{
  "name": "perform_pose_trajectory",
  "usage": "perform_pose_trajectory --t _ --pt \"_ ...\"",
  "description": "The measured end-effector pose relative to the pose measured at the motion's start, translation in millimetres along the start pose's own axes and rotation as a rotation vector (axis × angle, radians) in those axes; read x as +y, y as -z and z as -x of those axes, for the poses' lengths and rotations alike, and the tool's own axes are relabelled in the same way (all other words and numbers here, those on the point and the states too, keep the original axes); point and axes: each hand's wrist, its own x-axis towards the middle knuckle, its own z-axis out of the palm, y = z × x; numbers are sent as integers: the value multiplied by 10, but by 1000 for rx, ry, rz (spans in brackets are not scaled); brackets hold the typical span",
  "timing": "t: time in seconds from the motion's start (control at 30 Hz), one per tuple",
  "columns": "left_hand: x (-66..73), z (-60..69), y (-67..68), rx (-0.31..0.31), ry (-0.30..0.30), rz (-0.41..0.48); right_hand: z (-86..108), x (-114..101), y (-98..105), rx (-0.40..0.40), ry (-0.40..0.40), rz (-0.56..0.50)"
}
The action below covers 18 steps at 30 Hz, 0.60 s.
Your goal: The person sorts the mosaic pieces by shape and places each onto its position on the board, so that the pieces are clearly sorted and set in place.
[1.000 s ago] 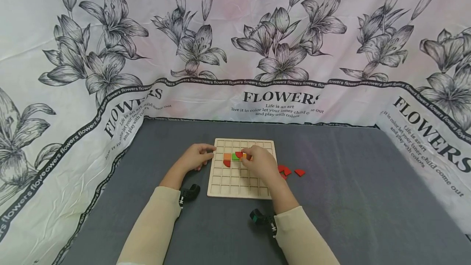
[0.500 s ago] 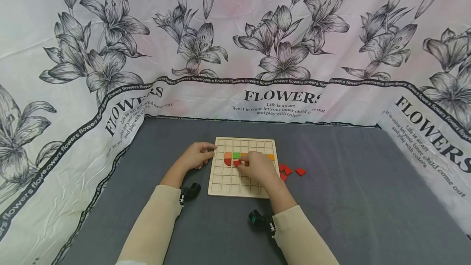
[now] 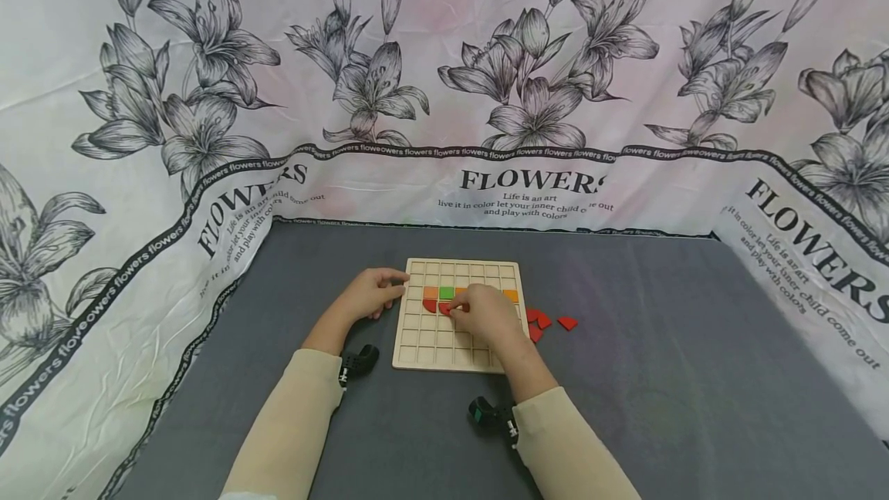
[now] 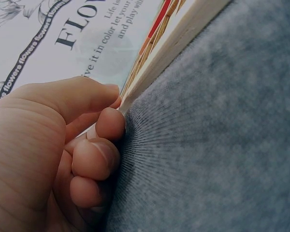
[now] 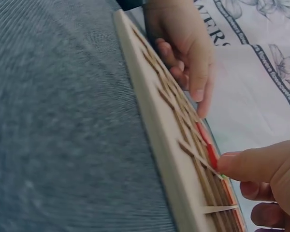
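Observation:
A pale wooden grid board (image 3: 417,357) lies on the grey cloth. My left hand (image 3: 371,293) holds its left edge between thumb and index finger, the other fingers curled below, as the left wrist view shows. Over the board's middle, my right hand (image 3: 488,316) pinches a red quarter-round tile (image 3: 444,308) lying in a cell; its thumb touches the tile in the right wrist view. Beside it sits another red tile (image 3: 430,305). Above these two are an orange tile (image 3: 430,293) and a green tile (image 3: 447,293). My right hand hides part of that row, which ends in an orange tile (image 3: 510,296).
Several loose red tiles (image 3: 542,320) lie by the board's right edge, with one red tile (image 3: 567,323) farther right. A flower-printed cloth (image 3: 528,191) rises behind and at both sides of the grey tabletop (image 3: 660,346).
My right hand has brought the red tile down and toward me into the cell below the green tile, uncovering the orange tile at the right. My left hand has stayed at the board's edge.

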Motion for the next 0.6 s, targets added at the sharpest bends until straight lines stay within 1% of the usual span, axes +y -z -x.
perform_pose_trajectory --t 0.17,0.23,0.3,0.4,0.47,0.53,0.6 --pt "-8 -1 4 1 -6 3 -3 19 -43 34 23 61" --pt "-15 -3 2 3 -6 5 1 29 -43 32 31 61" --pt "-21 -5 -2 6 -4 9 5 44 -31 25 34 35" --pt "-26 -6 -7 6 0 18 7 65 6 3 30 -13" --pt "-25 -5 -6 3 2 23 3 78 22 -13 36 -25" --pt "-20 -2 -4 1 2 25 -1 81 26 -41 58 -4" --pt "-12 0 0 1 3 22 -3 78 12 -70 92 38"
